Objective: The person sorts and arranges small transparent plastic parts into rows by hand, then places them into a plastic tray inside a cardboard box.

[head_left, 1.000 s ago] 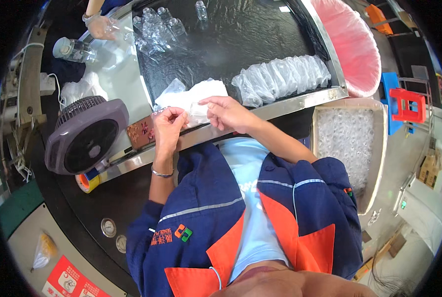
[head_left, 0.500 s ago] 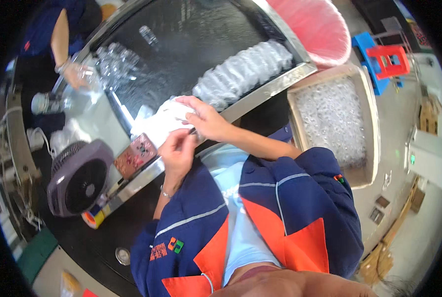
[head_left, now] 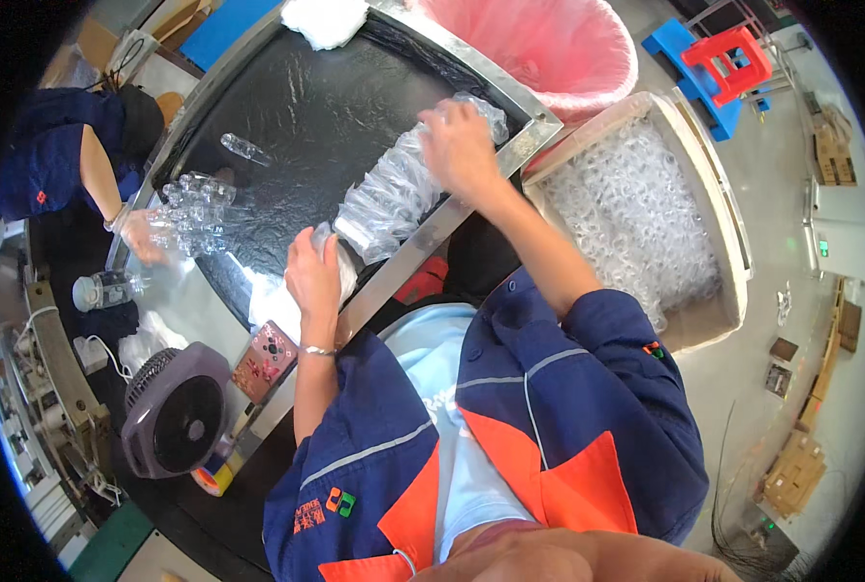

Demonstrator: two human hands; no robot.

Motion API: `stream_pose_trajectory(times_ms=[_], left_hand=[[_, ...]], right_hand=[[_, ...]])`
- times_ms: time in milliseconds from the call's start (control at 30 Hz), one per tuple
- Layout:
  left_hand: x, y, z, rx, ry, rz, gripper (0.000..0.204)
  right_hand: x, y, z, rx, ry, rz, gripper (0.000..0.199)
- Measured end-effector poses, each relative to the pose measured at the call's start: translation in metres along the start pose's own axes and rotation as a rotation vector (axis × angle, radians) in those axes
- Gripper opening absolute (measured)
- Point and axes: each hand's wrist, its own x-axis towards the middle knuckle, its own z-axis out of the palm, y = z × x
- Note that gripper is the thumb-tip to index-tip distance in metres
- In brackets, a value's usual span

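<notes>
A long row of nested clear plastic pieces point(head_left: 384, 199) lies along the near side of the black-topped table point(head_left: 297, 116). My right hand point(head_left: 464, 155) is bent over its far right end, fingers curled onto it. Close to the row's left end, my left hand point(head_left: 313, 281) is closed around some crumpled clear plastic film point(head_left: 345, 272), partly hidden by the fingers. Just left of that hand, a bright white patch of plastic point(head_left: 270, 296) lies on the table. A cluster of clear plastic bottles point(head_left: 195, 209) stands farther left, with one clear bottle point(head_left: 244, 148) lying apart.
Across the table, a co-worker's hand point(head_left: 144, 238) is at the bottle cluster. A white bag point(head_left: 326, 21) sits on the far rim. To the right are a pink-lined bin point(head_left: 539, 48) and a box of clear pieces point(head_left: 631, 209). A fan point(head_left: 180, 417) and a phone point(head_left: 265, 362) are lower left.
My hands have parted from the white plastic they held together. The right moved up and right onto the row; the left moved to its near end. The whole view has shifted.
</notes>
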Motion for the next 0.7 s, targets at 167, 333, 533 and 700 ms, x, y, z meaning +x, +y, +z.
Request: stream_pose_trajectory(times_ms=[167, 333, 533, 700], left_hand=[[0.013, 0.039, 0.012, -0.076, -0.148, -0.128, 0.040], [0.006, 0.031, 0.010, -0.072, -0.208, -0.108, 0.042], [0.009, 0.038, 0.007, -0.104, -0.243, -0.068, 0.043], [0.008, 0.055, -0.002, -0.115, -0.381, -0.143, 0.043]], right_hand=[[-0.006, 0.056, 0.034, 0.005, -0.169, -0.061, 0.028], [-0.025, 0.026, 0.019, -0.032, -0.303, 0.045, 0.038], [-0.012, -0.001, 0.018, -0.081, 0.005, -0.183, 0.041], [-0.026, 0.002, 0.031, -0.038, -0.314, -0.416, 0.038]])
